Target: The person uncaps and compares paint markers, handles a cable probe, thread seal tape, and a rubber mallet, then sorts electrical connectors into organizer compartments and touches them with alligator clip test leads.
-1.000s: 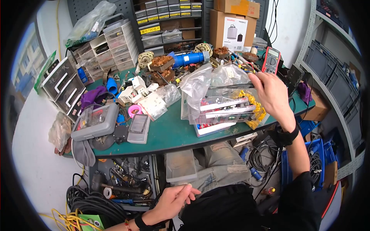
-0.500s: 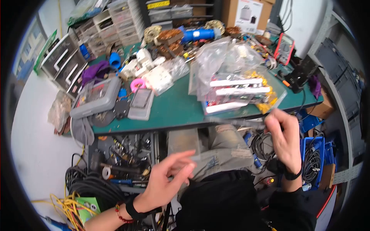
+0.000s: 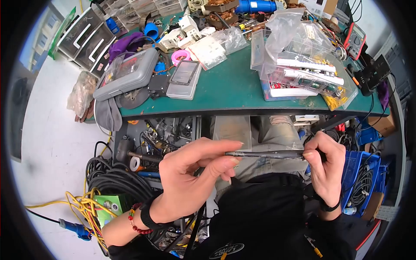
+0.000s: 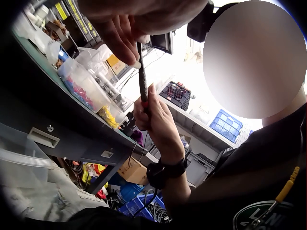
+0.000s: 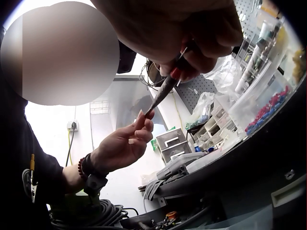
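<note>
A slim black tapered tool (image 3: 268, 154) with worn grey patches is held level above the lap in the head view. Its right end is gripped by my right hand (image 3: 324, 167), fingers curled round it. At the thin left end, my left hand (image 3: 190, 180) pinches the tip between thumb and forefinger. The right wrist view shows the tool (image 5: 165, 88) narrowing to a point at the left fingertips (image 5: 146, 116), with a red part by the right fingers. In the left wrist view the same tool (image 4: 143, 84) spans both hands; its exact kind I cannot tell.
Beyond the hands is the green workbench (image 3: 225, 93), its front edge near them. Clear boxes (image 3: 303, 78) with small parts sit on its right, a grey case (image 3: 128, 73) on its left. Below are an open drawer (image 3: 162, 130), coiled black cable (image 3: 115, 173) and a blue crate (image 3: 362, 173).
My right hand has come back from over the bench with the black tool, down to above the lap. My left hand has risen and taken its thin end. The head view has tilted down.
</note>
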Demonstrator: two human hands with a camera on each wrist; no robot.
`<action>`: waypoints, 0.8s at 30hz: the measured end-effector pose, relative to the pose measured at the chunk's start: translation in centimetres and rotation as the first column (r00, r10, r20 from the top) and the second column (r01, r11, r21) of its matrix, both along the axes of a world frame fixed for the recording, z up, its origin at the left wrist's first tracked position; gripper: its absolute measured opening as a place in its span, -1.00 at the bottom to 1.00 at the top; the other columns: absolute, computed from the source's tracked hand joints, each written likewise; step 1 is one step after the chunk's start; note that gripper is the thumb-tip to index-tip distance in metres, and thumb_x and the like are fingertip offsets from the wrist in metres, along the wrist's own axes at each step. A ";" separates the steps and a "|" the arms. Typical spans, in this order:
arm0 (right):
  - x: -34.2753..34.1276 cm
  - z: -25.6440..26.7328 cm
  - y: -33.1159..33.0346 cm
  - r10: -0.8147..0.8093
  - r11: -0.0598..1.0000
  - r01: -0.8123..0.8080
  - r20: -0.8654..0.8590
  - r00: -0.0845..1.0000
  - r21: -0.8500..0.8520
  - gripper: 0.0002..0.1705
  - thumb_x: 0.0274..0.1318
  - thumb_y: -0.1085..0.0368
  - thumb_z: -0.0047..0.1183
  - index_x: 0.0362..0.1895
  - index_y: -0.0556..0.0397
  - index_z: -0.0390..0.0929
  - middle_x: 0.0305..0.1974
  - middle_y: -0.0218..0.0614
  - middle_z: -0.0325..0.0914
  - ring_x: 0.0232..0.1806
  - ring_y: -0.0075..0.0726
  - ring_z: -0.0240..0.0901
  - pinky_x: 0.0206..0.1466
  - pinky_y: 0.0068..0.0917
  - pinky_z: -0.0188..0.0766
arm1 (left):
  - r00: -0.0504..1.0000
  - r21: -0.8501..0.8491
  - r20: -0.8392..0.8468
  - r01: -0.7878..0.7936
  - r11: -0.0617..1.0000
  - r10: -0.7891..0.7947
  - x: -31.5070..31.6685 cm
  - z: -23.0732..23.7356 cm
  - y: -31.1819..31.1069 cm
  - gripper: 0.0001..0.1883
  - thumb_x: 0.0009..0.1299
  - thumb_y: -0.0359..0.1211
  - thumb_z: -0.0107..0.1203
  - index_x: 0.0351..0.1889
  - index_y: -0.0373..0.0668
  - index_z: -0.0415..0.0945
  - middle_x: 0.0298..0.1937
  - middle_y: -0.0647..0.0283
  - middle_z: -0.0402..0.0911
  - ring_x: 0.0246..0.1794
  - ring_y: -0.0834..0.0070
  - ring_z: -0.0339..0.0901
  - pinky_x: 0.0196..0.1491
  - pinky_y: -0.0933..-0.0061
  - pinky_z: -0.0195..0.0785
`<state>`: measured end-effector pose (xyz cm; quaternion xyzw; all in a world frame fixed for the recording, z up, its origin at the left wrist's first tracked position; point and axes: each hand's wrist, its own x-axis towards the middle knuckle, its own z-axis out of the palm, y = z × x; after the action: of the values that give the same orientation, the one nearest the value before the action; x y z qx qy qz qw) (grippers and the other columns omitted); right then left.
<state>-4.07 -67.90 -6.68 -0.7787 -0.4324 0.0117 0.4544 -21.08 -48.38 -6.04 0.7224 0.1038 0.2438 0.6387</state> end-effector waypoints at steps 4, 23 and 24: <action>0.2 0.2 -0.3 0.018 1.000 -0.018 0.022 1.000 -0.003 -0.66 0.01 0.19 0.29 -0.52 0.19 0.48 -0.57 -0.28 0.43 -0.57 -0.25 0.34 -0.49 -0.44 0.19 | 0.996 0.001 0.027 -0.079 0.997 0.079 0.1 0.0 -0.4 -0.78 0.33 -0.65 0.11 -0.07 -0.40 0.60 -0.35 0.16 0.62 -0.46 0.56 0.59 -0.41 0.62 0.47; 0.8 -0.1 -2.7 0.278 0.884 -0.107 -0.327 0.903 0.455 -0.68 -0.25 0.50 0.45 -0.30 0.29 0.67 -0.35 -0.06 0.69 -0.31 -0.28 0.69 -0.19 -0.50 0.59 | 0.962 0.077 0.099 -0.264 0.961 0.256 0.1 -1.0 0.6 -0.88 0.44 -0.55 0.02 -0.14 -0.44 0.50 -0.27 0.06 0.60 -0.50 0.49 0.60 -0.46 0.58 0.48; 1.0 -0.2 -2.8 0.279 0.885 -0.124 -0.298 0.913 0.448 -0.68 -0.25 0.50 0.45 -0.30 0.29 0.67 -0.35 -0.07 0.70 -0.31 -0.28 0.69 -0.18 -0.50 0.59 | 0.966 0.072 0.104 -0.243 0.967 0.235 0.2 -1.1 0.6 -0.88 0.44 -0.55 0.02 -0.14 -0.44 0.50 -0.27 0.06 0.60 -0.50 0.49 0.60 -0.46 0.58 0.48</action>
<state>-3.11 -70.66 -6.92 -0.5975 -0.4155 0.1065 0.6775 -20.83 -47.79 -7.15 0.7184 0.1493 0.3573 0.5779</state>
